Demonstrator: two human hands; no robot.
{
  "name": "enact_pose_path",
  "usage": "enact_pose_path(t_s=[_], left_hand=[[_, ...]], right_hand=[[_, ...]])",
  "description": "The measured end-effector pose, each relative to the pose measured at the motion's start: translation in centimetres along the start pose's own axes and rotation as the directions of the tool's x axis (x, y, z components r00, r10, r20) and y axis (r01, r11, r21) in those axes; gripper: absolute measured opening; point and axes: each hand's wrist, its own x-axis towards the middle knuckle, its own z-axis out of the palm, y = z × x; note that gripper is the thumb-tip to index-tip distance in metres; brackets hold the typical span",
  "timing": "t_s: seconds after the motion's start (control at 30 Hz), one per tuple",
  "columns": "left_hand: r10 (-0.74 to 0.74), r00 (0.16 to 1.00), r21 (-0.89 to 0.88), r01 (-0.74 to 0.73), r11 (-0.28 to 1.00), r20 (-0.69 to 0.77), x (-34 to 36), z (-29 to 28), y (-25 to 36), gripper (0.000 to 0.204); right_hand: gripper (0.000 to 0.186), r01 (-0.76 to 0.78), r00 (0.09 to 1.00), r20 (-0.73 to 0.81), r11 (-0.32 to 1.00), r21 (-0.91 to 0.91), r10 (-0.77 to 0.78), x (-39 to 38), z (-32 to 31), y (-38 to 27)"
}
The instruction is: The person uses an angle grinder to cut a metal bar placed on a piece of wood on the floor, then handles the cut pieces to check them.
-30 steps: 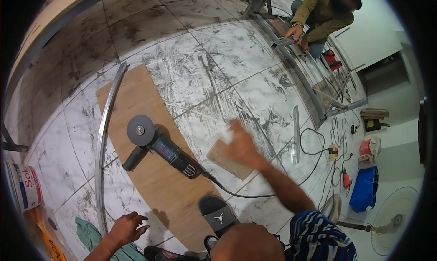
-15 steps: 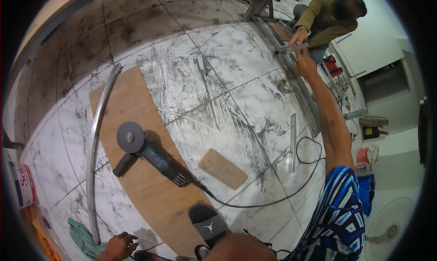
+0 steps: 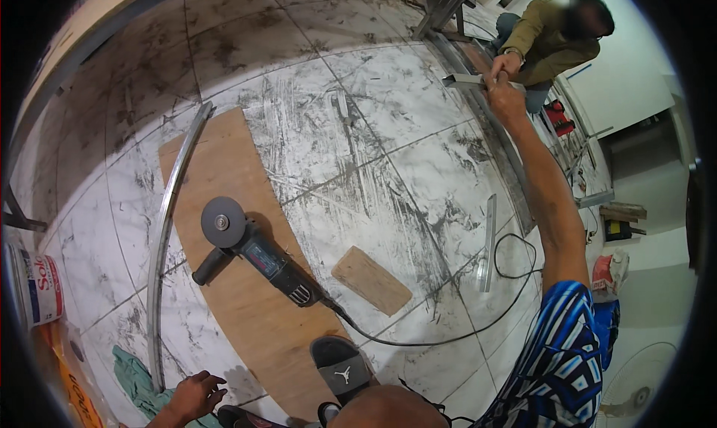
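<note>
With my arm stretched out to the upper right, my right hand (image 3: 506,99) has its fingers closed on a short metal square tube (image 3: 464,79). A co-worker's hand (image 3: 508,63) is at the same piece, touching or nearly touching my fingers. Low on the left, my left hand (image 3: 197,395) hangs open with loosely bent fingers, holding nothing. It is beside a green cloth (image 3: 133,377) and near the lower end of a long metal bar (image 3: 166,234). An angle grinder (image 3: 263,258) with a grey disc lies on a brown wooden board (image 3: 224,308).
The grinder's black cord (image 3: 433,343) curves across the tiled floor. A wood block (image 3: 372,280) and a metal strip (image 3: 488,241) lie right of the board. A metal frame (image 3: 508,170) is before the crouching co-worker (image 3: 553,47). A white bucket (image 3: 43,286) stands left.
The short metal tube has swung so that its end points left, beyond the frame's edge. My right hand has shifted slightly to the right in view. My left hand remains open.
</note>
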Motion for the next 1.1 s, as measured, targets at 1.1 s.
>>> enact_pose_path(t_s=[1.1], left_hand=[[-0.138, 0.964, -0.558, -0.013, 0.83, -0.228, 7.3, 3.0, 3.9, 0.061]], right_hand=[[0.061, -0.599, 0.663, 0.535, 0.058, 0.799, -0.524, -24.1, -30.6, -48.7]])
